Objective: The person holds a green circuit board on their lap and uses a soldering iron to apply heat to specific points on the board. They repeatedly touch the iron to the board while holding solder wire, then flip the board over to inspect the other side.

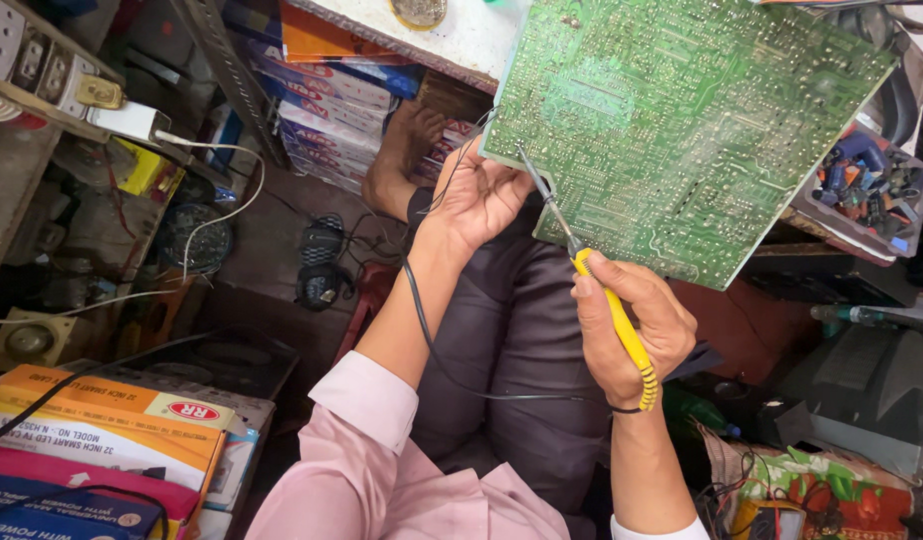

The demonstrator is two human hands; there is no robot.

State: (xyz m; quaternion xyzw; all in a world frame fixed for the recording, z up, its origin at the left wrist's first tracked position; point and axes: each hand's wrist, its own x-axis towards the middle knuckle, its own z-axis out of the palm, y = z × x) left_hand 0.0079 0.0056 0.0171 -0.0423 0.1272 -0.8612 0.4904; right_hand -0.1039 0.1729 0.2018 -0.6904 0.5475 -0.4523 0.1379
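A large green circuit board (pixel 672 120) is tilted up in front of me, solder side facing me. My left hand (pixel 479 195) grips its lower left corner. My right hand (pixel 632 330) holds a soldering iron with a yellow handle (pixel 622 320); its metal tip (pixel 532 170) rests against the board near the left edge. A black cord (pixel 452 370) runs from the iron's handle across my lap and under my left wrist.
Cardboard boxes (pixel 112 430) are stacked at lower left. A power strip (pixel 42 60) and white adapter sit at upper left. A tray of small electronic parts (pixel 867 190) stands right of the board. More stacked boxes (pixel 332 110) lie beneath a white bench top (pixel 462 40).
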